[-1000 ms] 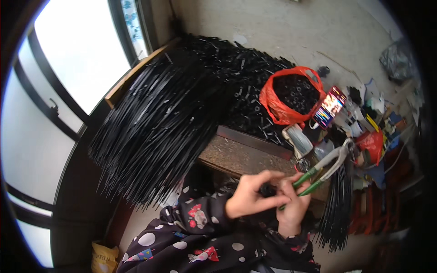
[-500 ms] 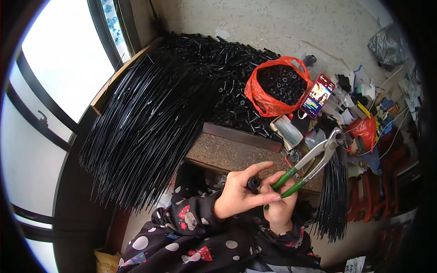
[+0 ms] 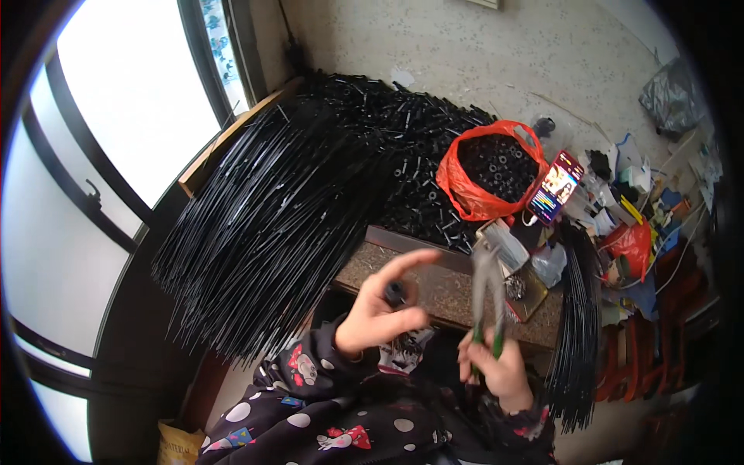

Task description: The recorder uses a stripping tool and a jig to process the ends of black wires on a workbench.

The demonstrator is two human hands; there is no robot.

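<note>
My left hand (image 3: 370,316) is over the front edge of the table, thumb and forefinger spread apart. A small black tubular piece (image 3: 395,293) with a round end sits in its other fingers, partly hidden. To the right, my right hand (image 3: 500,367) is closed around the green handles of a pair of metal pliers (image 3: 487,291). The plier jaws point away from me and are smeared by motion, with the handles close together. A large bundle of thin black rods (image 3: 263,225) lies left of my hands, its ends hanging over the table edge.
Many black tubular pieces (image 3: 415,116) are heaped at the back, beside a red plastic bag (image 3: 459,190) holding more. A lit phone (image 3: 556,186) leans by the bag. A dark strip (image 3: 415,246) edges the heap. Another black rod bundle (image 3: 577,333) hangs at right.
My hands have moved apart, the left one leftward. The pliers have swung from pointing right to nearly straight away from me, and their handles are closer together. The whole view has shifted slightly.
</note>
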